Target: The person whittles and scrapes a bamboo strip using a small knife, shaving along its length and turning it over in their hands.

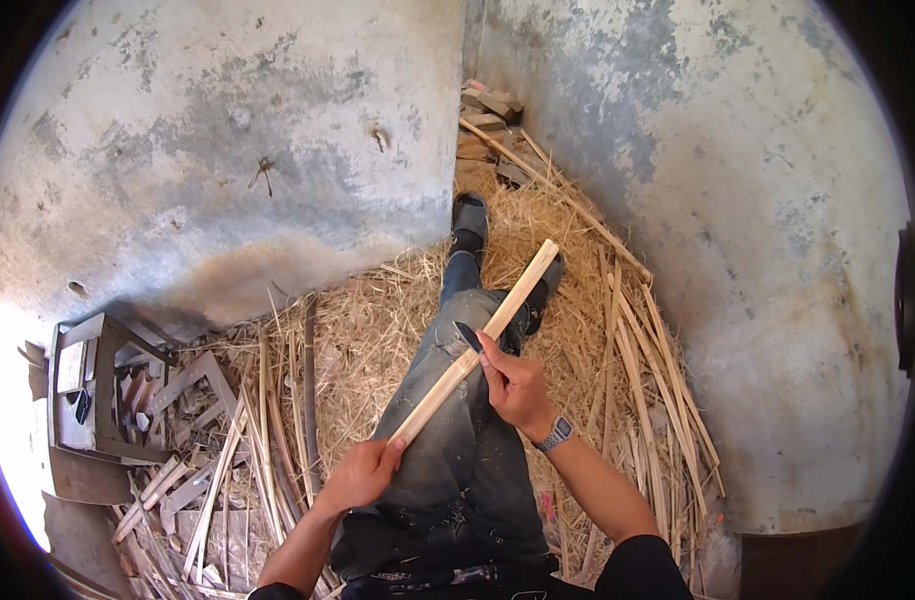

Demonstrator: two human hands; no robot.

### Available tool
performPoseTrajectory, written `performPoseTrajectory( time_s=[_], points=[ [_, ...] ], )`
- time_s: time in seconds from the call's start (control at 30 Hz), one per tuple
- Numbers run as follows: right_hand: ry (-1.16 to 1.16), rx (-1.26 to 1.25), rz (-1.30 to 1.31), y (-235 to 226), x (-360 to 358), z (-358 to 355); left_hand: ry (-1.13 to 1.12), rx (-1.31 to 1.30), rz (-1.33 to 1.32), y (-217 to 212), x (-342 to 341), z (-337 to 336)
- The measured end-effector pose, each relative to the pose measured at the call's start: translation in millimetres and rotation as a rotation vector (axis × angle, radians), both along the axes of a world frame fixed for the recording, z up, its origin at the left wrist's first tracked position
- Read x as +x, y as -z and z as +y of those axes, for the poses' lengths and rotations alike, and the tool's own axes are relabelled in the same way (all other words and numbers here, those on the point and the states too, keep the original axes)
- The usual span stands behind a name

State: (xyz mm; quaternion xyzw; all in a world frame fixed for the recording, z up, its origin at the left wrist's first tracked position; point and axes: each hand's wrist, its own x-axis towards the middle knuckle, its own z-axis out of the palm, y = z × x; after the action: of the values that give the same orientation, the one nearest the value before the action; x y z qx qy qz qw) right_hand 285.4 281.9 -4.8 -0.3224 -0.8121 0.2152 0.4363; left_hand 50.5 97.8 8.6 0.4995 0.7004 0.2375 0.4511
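A long pale bamboo strip lies slantwise over my legs, from lower left to upper right. My left hand is closed round its near end. My right hand grips a knife, with the thumb up along it. The short dark blade crosses the strip a little past its middle, and the handle is hidden in my fist. Under the strip are my dusty dark trousers. The far end of the strip reaches past my knees, close to my right sandal.
Straw-like shavings cover the floor. Several long strips lie along the right wall, and more sticks lie to my left. A wooden frame stands at far left. Stacked bricks fill the far corner beside the left wall.
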Motion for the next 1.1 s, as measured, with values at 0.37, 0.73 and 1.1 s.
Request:
performPoseTrajectory(
  time_s=[0.37, 0.73, 1.1],
  points=[
    [-0.326, -0.121, 0.17, -1.6, -17.1, -32.6, -0.075, -0.238, -0.49, 13.0, -11.3, -4.8],
    [0.125, -0.322, 0.254, -33.8, -3.1, -13.9, -0.044, -0.466, -1.026, 12.6, -15.4, -3.3],
    [0.166, -0.322, 0.608, -15.5, 6.7, 23.8, 0.124, 0.0, -0.023, -20.3, -34.6, -36.7]
  ],
)
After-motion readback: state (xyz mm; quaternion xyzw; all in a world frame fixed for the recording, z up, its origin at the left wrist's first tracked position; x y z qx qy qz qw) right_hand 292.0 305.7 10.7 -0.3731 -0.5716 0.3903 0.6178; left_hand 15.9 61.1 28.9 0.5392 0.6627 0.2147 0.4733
